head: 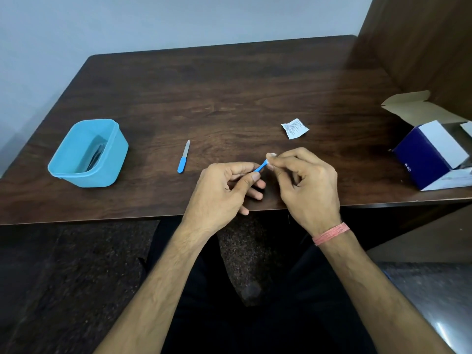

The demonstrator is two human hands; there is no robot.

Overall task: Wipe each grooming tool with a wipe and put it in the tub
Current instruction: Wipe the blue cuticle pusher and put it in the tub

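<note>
The left hand (224, 185) pinches the blue handle of a small grooming tool (260, 166) between thumb and fingers; the right hand (304, 180) pinches a white wipe (271, 156) round its far end, just above the bench (229, 98) edge. The tool looks light, stiff and thin, so it likely handles best held by the handle. A blue-handled nail file (184, 157) lies nearby, unheld. Farther left, the blue tub (76, 169) holds dark tools. A torn sachet (295, 128) and open box (431, 154) sit right.

Tool tip (261, 166) hidden in wipe (271, 155), tub contents (96, 156) indistinct, box (431, 154) cropped
</note>
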